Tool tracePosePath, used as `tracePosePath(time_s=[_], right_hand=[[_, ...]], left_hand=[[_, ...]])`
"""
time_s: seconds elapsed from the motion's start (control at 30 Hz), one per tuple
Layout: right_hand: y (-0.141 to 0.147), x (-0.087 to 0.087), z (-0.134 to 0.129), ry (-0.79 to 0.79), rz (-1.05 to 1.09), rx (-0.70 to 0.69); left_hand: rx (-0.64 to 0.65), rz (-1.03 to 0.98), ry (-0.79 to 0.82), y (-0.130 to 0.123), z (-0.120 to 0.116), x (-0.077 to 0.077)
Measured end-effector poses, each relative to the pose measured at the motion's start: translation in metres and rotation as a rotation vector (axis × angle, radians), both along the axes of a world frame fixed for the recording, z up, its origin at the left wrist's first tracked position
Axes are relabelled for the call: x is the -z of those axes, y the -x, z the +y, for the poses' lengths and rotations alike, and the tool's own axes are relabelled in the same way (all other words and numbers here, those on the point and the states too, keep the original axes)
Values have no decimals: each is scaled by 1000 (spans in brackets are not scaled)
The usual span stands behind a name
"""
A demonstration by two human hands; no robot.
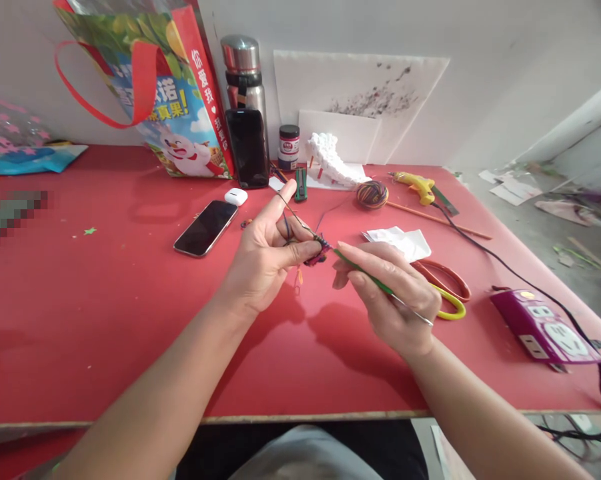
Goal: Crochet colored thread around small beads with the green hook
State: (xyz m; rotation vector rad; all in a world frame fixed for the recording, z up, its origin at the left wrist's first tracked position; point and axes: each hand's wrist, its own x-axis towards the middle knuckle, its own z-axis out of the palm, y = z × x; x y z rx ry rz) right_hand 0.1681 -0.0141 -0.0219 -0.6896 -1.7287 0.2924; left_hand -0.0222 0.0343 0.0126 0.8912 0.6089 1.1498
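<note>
My left hand [270,250] pinches a small dark multicoloured crochet piece [317,253] between thumb and fingers. A strand of yarn runs over its raised index finger. A crochet hook [370,275] with a green grip and a silver end lies in my right hand [397,287], held like a pen. The hook's tip meets the right edge of the piece; whether it is inside a stitch I cannot tell. Farther back on the red table sits a multicoloured yarn ball [373,195]. An orange bit of yarn [300,275] hangs below the piece.
Scissors [453,310] with yellow and orange handles and white paper [400,241] lie by my right hand. A purple box [545,327] with a cable, a yellow glue gun [415,187], a phone [206,228], an earbud case [236,197] and a shopping bag [180,127] surround the workspace.
</note>
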Motion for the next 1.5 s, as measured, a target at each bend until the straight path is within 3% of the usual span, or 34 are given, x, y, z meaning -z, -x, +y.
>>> tracePosePath(time_s=[1.5], right_hand=[[-9,-2,0,-62,-76,61]], left_hand=[[-61,51,-61,7,6,-4]])
